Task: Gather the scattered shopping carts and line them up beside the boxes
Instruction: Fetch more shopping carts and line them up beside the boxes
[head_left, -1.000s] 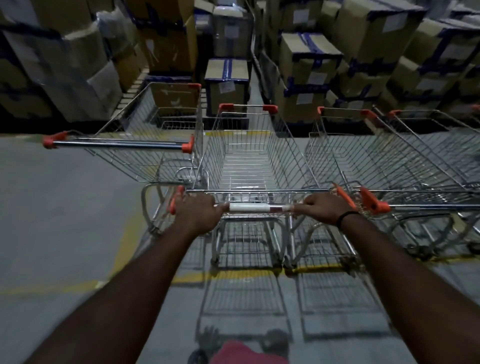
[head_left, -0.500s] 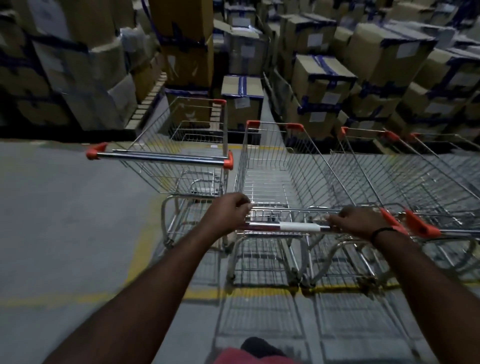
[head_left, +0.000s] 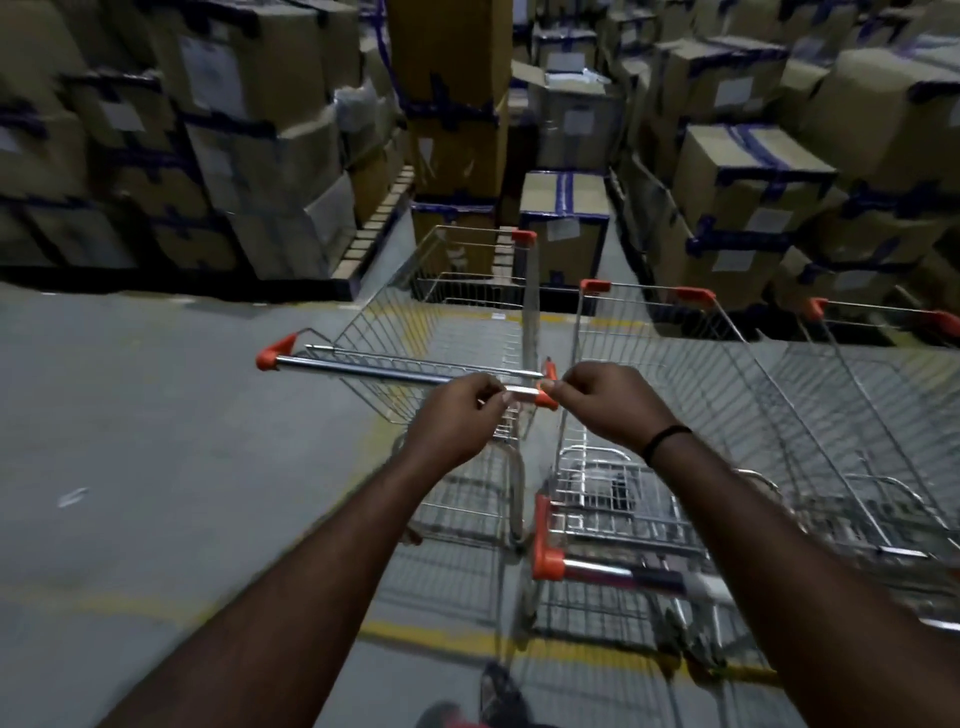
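Both hands, left hand (head_left: 451, 420) and right hand (head_left: 609, 404), curl fingers around the right end of the leftmost cart (head_left: 431, 353)'s chrome bar by its orange cap. Wire-mesh second cart (head_left: 660, 415) stands just beside it on the grey floor (head_left: 130, 441); taped cardboard boxes (head_left: 748, 192) stacked beyond.

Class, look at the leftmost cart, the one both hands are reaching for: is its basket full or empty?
Empty. Through the wire sides of the leftmost cart only grey floor and a yellow line show. Both hands, left hand and right hand, are at its handle's right end.
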